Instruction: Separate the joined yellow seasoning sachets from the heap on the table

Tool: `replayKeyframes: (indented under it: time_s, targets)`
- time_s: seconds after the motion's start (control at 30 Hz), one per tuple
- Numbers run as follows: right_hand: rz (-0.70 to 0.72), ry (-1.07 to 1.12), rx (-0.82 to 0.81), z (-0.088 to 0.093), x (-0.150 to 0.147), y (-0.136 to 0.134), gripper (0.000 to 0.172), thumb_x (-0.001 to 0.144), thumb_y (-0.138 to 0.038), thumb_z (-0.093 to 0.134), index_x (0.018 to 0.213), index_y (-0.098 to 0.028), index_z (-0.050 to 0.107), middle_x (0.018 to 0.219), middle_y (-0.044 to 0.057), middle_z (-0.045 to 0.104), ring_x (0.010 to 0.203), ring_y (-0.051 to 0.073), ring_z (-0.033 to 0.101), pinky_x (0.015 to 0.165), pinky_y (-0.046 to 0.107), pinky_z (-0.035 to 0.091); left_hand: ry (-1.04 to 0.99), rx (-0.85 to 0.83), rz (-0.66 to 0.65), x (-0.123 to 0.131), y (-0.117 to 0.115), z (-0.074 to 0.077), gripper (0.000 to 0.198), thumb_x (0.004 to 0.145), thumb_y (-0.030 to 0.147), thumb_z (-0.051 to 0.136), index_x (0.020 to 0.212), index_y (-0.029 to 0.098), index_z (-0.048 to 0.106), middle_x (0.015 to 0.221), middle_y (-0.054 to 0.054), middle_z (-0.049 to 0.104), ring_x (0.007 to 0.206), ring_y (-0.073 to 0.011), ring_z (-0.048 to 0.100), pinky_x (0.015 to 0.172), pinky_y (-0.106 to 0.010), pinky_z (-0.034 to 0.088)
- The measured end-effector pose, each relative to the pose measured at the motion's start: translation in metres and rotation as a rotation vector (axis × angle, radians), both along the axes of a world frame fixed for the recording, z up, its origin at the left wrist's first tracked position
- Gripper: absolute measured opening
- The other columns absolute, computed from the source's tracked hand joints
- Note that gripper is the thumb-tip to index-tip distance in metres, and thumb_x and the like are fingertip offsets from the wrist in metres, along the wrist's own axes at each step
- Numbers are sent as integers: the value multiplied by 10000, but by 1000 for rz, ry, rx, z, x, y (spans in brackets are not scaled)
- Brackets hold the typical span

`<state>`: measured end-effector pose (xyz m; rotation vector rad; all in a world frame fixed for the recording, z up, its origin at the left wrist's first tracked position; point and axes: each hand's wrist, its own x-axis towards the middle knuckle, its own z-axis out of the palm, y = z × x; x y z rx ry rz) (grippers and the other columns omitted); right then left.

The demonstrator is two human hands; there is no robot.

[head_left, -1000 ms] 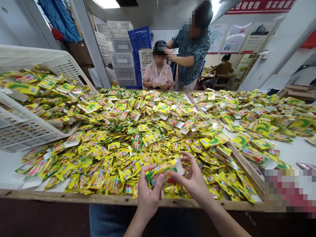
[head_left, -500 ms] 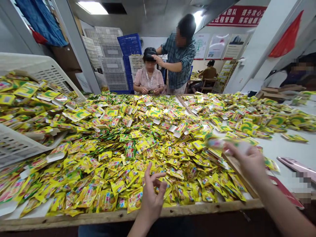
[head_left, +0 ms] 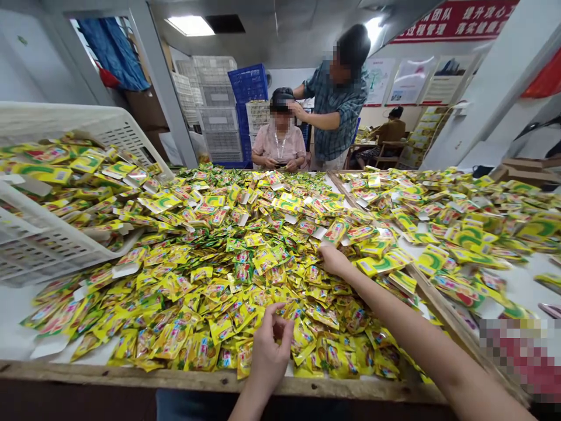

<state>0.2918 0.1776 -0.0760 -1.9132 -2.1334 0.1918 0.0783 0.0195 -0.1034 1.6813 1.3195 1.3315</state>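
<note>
My left hand (head_left: 272, 342) hovers over the front edge of the table, fingers loosely curled and apart from the thumb, nothing seen in it. Just beneath lie yellow sachets (head_left: 199, 351) with a pictured fruit on them. My right hand (head_left: 335, 261) reaches into the middle of the heap, beside a small yellow carton (head_left: 336, 232) with a white flap standing open. Its fingertips are hidden, so what they touch cannot be made out. More flat yellow and green cartons (head_left: 385, 260) lie close to the right forearm.
A tipped white crate (head_left: 127, 131) spills cartons at the left. A wooden strip (head_left: 442, 307) divides the table, with more cartons (head_left: 475, 240) beyond it. Across the table a person sits (head_left: 280, 143); another stands (head_left: 337, 105) with hands at that person's headgear. Stacked crates (head_left: 219, 111) stand behind.
My right hand has moved left from over the wooden strip into the heap; the blurred carton it held is no longer seen in it. My left fingers have curled more. The view has turned slightly left.
</note>
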Motion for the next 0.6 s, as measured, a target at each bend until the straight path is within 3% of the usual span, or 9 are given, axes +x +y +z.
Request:
replayKeyframes:
  time_s: [0.13,0.37,0.6]
  targets:
    - [83,-118,-95,-5,6,13,291,897,-308,575,1142,-150,577,1157,97,596,980,202,611,827,385,520,-25,-8,21,1,1,3,215,873,327,490,1024,179,527,590,49,523,513,-120,534,512,-219,446]
    - [112,-197,-118,-2,28,2,268,912,-308,549,1138,-168,579,1160,80,599,979,197,609,833,401,519,5,5,-16,2,3,0,200,857,334,502,966,177,560,585,40,543,511,-117,538,509,-209,445]
    - [78,-181,-101,-4,16,-3,291,910,-307,551,1168,-174,563,1204,87,577,1015,210,596,852,417,511,26,-4,9,0,3,3,203,857,351,503,927,178,584,571,39,533,504,-118,532,506,-207,432]
